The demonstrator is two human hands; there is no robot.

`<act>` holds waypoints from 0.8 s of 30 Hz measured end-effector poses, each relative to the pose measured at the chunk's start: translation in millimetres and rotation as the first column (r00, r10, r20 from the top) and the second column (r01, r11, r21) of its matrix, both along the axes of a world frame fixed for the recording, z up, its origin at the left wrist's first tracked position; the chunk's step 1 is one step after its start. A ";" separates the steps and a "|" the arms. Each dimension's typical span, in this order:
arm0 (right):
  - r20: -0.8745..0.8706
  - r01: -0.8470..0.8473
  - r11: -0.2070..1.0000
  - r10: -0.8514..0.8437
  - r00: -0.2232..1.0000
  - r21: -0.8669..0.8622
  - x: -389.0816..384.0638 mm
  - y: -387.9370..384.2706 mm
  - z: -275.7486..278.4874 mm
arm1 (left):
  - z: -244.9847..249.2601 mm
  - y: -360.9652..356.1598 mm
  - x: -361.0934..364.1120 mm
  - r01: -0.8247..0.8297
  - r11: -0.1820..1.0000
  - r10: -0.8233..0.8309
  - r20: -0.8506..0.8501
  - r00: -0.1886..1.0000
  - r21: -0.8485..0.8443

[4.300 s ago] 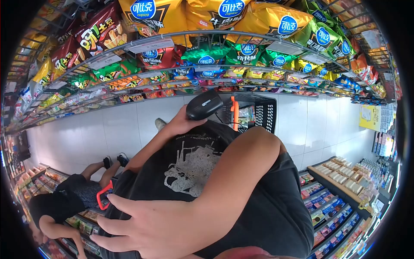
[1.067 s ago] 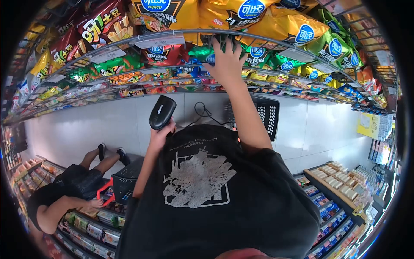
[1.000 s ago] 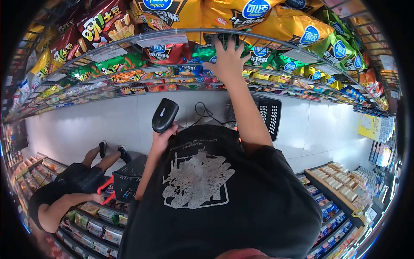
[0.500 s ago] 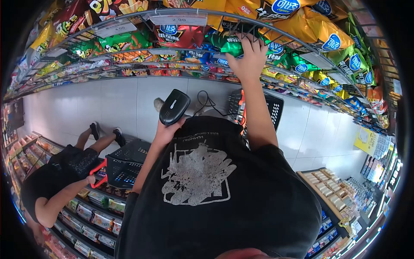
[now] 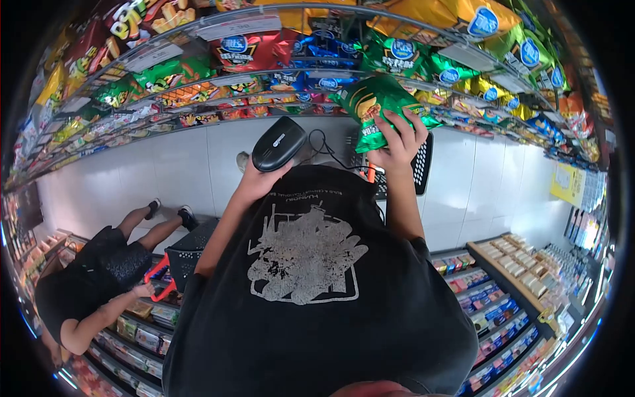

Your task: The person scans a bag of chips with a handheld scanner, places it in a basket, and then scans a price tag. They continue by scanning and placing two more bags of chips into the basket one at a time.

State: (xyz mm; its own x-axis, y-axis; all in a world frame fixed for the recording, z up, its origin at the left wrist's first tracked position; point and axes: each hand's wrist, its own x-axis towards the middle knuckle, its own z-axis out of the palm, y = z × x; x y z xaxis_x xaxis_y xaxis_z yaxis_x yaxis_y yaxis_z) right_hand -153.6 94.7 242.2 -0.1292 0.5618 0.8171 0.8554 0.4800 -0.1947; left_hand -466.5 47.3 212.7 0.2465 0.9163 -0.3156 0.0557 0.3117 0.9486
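Observation:
My left hand is closed around the grip of a black handheld barcode scanner, whose rounded top faces me. A dark cable loops beside it. In my right hand is a green bag of chips, gripped with the fingers over its front and held tilted, just below the snack shelves. The bag's palm side is hidden. Behind that wrist, partly covered, stands a black shopping basket with an orange-red handle.
Wire shelves hold many snack bags, among them a red bag and another green bag. At lower left a person in dark clothes grips the red handle of a black basket. Behind me are more stocked shelves.
My right hand has come down off the shelf and now holds the green chip bag. The scanner in my left hand has shifted slightly right and up.

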 end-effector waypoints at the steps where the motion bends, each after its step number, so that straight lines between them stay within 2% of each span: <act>1: -0.045 0.009 1.000 -0.010 0.999 -0.021 7.8 -4.8 2.6 | 1.6 6.4 1.3 0.034 0.998 -0.033 -0.024 0.999 0.043; 4: -0.253 0.067 0.995 -0.083 0.964 -0.073 32.8 -14.3 1.3 | 9.0 20.0 8.4 0.056 0.998 -0.056 -0.008 0.998 -0.026; 6: -0.493 0.023 0.997 -0.059 0.868 -0.080 53.8 -19.6 -15.2 | 15.3 26.9 12.5 0.121 0.991 -0.122 -0.025 0.992 -0.051; 7: -0.700 -0.092 0.992 0.008 0.714 -0.082 60.5 -25.0 -24.0 | 21.6 29.2 15.8 0.161 0.986 -0.162 -0.017 0.987 -0.047; 8: -0.889 -0.183 0.982 0.048 0.456 -0.041 71.2 -27.7 -37.4 | 28.6 32.5 18.2 0.201 0.979 -0.201 -0.008 0.980 -0.041; 9: -0.973 -0.290 0.955 0.117 0.199 0.056 80.0 -31.6 -44.4 | 36.9 37.2 19.4 0.296 0.955 -0.296 -0.018 0.955 -0.002; 10: -0.984 -0.362 0.915 0.161 -0.076 0.178 88.0 -36.1 -49.4 | 47.1 40.2 19.7 0.361 0.932 -0.361 -0.009 0.932 -0.036; 11: -0.969 -0.421 0.874 0.191 -0.160 0.242 96.5 -38.5 -54.9 | 57.6 43.5 19.8 0.423 0.904 -0.424 0.005 0.906 -0.069; 13: -0.957 -0.476 0.833 0.280 -0.078 0.282 106.8 -38.4 -58.7 | 76.2 46.3 21.4 0.489 0.865 -0.488 0.040 0.872 -0.111; 16: -0.936 -0.561 0.779 0.351 0.017 0.281 113.2 -38.8 -56.8 | 85.5 44.9 20.1 0.520 0.853 -0.513 0.110 0.851 -0.048; 18: -0.923 -0.590 0.757 0.382 0.049 0.282 111.5 -36.3 -54.3 | 94.8 42.7 20.1 0.496 0.853 -0.485 0.105 0.868 -0.162; 24: -0.878 -0.632 0.722 0.461 0.133 0.283 109.2 -30.9 -42.5 | 100.4 37.7 20.9 0.434 0.876 -0.420 0.110 0.901 -0.211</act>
State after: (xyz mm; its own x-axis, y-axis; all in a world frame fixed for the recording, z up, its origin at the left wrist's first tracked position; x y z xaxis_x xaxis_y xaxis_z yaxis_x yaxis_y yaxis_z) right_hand -44.5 63.8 199.7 0.2519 0.7682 0.5885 -0.3384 0.6397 -0.6901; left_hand -445.5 85.1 313.1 0.6224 0.6237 -0.4729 0.1784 0.4753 0.8616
